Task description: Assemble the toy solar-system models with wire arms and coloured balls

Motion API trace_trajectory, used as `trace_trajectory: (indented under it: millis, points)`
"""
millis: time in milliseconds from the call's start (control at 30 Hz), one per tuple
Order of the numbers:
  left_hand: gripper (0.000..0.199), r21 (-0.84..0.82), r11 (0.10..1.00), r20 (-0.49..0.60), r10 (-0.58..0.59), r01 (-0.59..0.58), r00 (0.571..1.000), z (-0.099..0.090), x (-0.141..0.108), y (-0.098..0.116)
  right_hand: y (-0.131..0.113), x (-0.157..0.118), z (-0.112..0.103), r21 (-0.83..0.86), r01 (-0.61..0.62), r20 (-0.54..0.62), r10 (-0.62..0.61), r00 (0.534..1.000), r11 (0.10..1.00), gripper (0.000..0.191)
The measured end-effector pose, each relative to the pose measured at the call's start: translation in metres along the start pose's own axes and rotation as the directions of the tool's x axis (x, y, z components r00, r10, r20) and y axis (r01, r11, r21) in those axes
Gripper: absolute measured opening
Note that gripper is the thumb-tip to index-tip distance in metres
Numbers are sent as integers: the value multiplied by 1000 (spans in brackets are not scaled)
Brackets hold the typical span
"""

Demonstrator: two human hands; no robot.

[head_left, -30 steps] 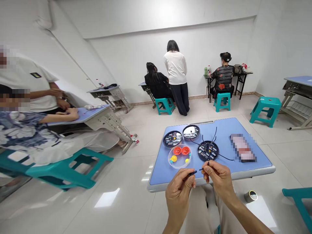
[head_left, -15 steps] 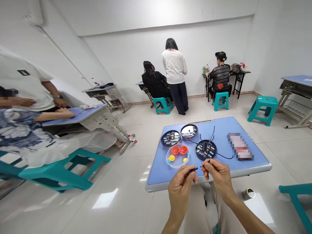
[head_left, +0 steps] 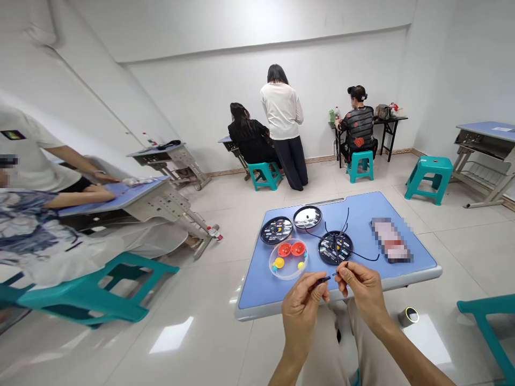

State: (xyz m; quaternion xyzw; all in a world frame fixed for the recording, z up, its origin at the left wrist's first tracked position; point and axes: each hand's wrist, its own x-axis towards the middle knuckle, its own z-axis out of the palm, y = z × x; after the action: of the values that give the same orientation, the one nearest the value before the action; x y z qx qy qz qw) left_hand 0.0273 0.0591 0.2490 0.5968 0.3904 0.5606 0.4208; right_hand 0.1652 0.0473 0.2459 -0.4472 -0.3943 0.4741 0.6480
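Dark piece (head_left: 324,279), perhaps a tube, half-hidden in left hand (head_left: 302,301)

At the near side, a short dark stick-like piece (head_left: 324,279) was pinched with its free end pointing right and slightly upward, while just right of it a thinner dark rod (head_left: 335,273), also pinched and slanted, pointed its narrow tip left, nearly meeting that end.
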Motion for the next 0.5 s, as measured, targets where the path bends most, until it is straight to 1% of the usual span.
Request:
trace_trajectory:
  millis: [167,333,500]
  points:
    - [15,17,999,10,30,-30,1000,0,1,-1,2,-1,-3,-130,97,65,-89,994,987,32]
    - [15,38,996,19,77,-78,997,0,2,-2,-3,-2,-3,-230,165,72,-153,986,959,31]
    - [17,90,984,48,150,-154,988,-2,3,-2,-5,-1,-3,-270,188,67,-176,982,944,31]
